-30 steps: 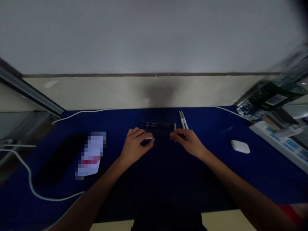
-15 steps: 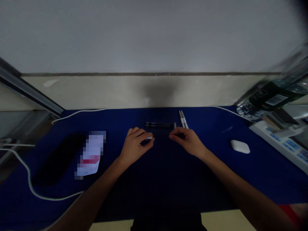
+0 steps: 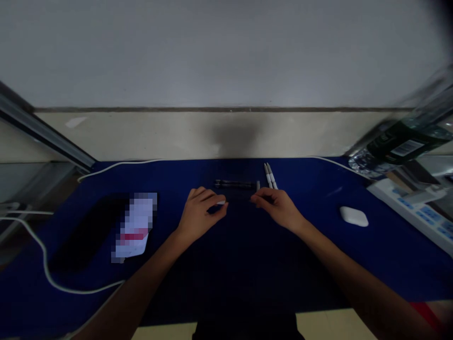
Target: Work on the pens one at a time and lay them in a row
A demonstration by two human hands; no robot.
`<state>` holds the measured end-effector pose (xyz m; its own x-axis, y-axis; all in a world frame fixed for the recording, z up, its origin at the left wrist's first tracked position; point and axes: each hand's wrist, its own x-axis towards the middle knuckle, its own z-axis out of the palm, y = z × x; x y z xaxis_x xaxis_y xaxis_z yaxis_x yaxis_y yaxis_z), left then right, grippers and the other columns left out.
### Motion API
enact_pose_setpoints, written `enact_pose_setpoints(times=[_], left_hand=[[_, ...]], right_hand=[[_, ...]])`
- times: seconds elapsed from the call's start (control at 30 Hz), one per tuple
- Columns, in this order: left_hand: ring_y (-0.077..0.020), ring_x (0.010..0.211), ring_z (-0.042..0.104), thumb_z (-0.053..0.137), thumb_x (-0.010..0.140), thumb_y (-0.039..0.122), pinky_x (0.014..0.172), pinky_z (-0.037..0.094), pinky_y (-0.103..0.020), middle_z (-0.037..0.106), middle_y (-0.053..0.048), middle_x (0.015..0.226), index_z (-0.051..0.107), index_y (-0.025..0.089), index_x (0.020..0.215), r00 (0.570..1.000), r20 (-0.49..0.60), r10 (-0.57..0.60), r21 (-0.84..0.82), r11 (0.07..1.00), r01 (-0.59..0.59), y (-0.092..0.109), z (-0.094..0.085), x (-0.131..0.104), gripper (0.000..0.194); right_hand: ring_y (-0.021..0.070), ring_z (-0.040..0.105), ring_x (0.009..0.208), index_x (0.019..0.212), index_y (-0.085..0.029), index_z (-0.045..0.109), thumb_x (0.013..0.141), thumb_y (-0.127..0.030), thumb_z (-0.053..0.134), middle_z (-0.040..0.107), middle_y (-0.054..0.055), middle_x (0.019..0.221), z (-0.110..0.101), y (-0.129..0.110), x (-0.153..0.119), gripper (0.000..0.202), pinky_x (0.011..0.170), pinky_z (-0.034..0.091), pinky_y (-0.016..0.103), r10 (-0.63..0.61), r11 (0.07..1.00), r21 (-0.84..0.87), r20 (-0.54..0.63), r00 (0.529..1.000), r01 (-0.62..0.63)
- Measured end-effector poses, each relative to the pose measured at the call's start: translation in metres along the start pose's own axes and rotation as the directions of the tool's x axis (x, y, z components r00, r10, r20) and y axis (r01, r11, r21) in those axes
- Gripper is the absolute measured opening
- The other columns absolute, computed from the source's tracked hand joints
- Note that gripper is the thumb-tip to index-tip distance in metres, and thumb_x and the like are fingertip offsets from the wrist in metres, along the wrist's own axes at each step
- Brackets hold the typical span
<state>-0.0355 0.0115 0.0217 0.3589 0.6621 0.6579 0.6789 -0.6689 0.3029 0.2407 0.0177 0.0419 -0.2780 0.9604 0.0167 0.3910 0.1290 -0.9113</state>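
My left hand is closed in a pinch around a small white piece; only its end shows between thumb and finger, so its kind is unclear. Opposite it, my right hand has thumb and forefinger pressed together, and whatever may be in them is hidden. Dark, see-through pens lie crosswise just beyond both hands. A short grey piece, perhaps a cap, is by the right fingertips. Two white pens with grey tips lie side by side behind my right hand, their lower ends covered by it.
A phone with a lit screen lies left, near a white cable. To the right are a white earbud case, a power strip and a clear bottle with a green label. A wall bounds the blue tabletop.
My right fingertips have shifted very slightly to the right. Otherwise both hands keep their pinched poses, and the whole view has drifted by a few pixels.
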Motion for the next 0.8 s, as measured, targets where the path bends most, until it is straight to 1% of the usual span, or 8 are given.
enact_pose_setpoints(times=[0.07,0.1,0.23,0.3,0.5,0.67,0.73,0.8], left_hand=[[-0.0183,0.076,0.064,0.073,0.105,0.023,0.075,0.043,-0.036,0.077,0.003,0.082,0.080,0.026,0.097,1.000,0.000,0.004,-0.008,1.000,-0.004,0.0003,-0.0002,0.0000,0.012],[-0.0183,0.077,0.064,0.072,0.106,0.024,0.075,0.043,-0.036,0.078,0.003,0.083,0.080,0.026,0.097,1.000,0.001,0.004,-0.011,1.000,-0.004,0.0005,-0.0004,-0.0001,0.012],[-0.0183,0.076,0.064,0.071,0.107,0.025,0.076,0.044,-0.036,0.077,0.003,0.081,0.080,0.026,0.096,1.000,0.010,-0.003,0.001,1.000,0.003,0.0007,-0.0007,0.0002,0.014],[-0.0184,0.076,0.064,0.071,0.106,0.024,0.075,0.044,-0.036,0.077,0.003,0.081,0.080,0.026,0.096,1.000,0.012,-0.008,0.005,1.000,0.007,0.0007,-0.0006,0.0003,0.014],[-0.0187,0.077,0.065,0.073,0.104,0.024,0.076,0.045,-0.036,0.078,0.003,0.082,0.081,0.027,0.096,0.999,0.031,-0.024,-0.007,1.000,0.024,0.0007,0.0000,-0.0003,0.012],[-0.0187,0.076,0.065,0.073,0.105,0.024,0.076,0.045,-0.036,0.078,0.003,0.082,0.081,0.026,0.096,1.000,0.016,-0.012,-0.006,1.000,0.012,-0.0001,-0.0001,-0.0002,0.013],[-0.0186,0.077,0.065,0.073,0.104,0.024,0.076,0.044,-0.036,0.078,0.003,0.082,0.081,0.026,0.096,1.000,0.016,-0.012,-0.010,1.000,0.012,-0.0004,-0.0002,0.0000,0.011],[-0.0186,0.077,0.065,0.073,0.104,0.023,0.075,0.044,-0.036,0.078,0.003,0.082,0.081,0.026,0.096,1.000,0.019,-0.014,-0.007,1.000,0.014,-0.0001,-0.0004,0.0001,0.011]], right_hand=[[0.0205,0.064,0.066,0.081,-0.024,0.080,0.105,-0.061,0.064,0.072,0.004,0.072,-0.0006,-0.0001,-0.0006,0.047,0.064,0.046,0.035,0.010,0.999,-0.035,0.027,1.000,-0.009],[0.0205,0.064,0.066,0.080,-0.024,0.079,0.106,-0.061,0.063,0.071,0.004,0.071,-0.0005,-0.0003,-0.0007,0.048,0.063,0.046,0.035,0.010,0.999,-0.040,0.035,0.999,-0.009],[0.0218,0.069,0.075,0.090,-0.025,0.081,0.099,-0.055,0.074,0.078,0.004,0.085,0.0011,-0.0011,-0.0003,0.032,0.070,0.052,0.035,-0.013,1.000,0.017,0.003,1.000,0.013],[0.0225,0.071,0.080,0.094,-0.025,0.081,0.097,-0.054,0.077,0.080,0.005,0.089,0.0016,-0.0015,-0.0001,0.030,0.074,0.054,0.036,-0.021,0.999,0.043,-0.020,1.000,0.022],[0.0199,0.064,0.065,0.080,-0.024,0.080,0.104,-0.060,0.067,0.073,0.004,0.071,-0.0002,-0.0042,-0.0015,0.045,0.062,0.048,0.034,0.018,1.000,-0.020,0.023,1.000,-0.018],[0.0221,0.071,0.077,0.091,-0.024,0.081,0.097,-0.051,0.077,0.079,0.005,0.087,0.0018,-0.0053,-0.0008,0.028,0.071,0.054,0.035,-0.010,0.999,0.036,-0.016,1.000,0.011],[0.0218,0.069,0.075,0.092,-0.024,0.081,0.096,-0.052,0.077,0.079,0.005,0.086,0.0022,-0.0053,-0.0008,0.029,0.070,0.053,0.035,-0.006,0.999,0.042,-0.019,1.000,0.007],[0.0208,0.066,0.069,0.088,-0.023,0.081,0.099,-0.056,0.074,0.076,0.004,0.079,0.0017,-0.0056,-0.0016,0.035,0.065,0.050,0.035,0.013,1.000,0.021,-0.007,1.000,-0.013]])
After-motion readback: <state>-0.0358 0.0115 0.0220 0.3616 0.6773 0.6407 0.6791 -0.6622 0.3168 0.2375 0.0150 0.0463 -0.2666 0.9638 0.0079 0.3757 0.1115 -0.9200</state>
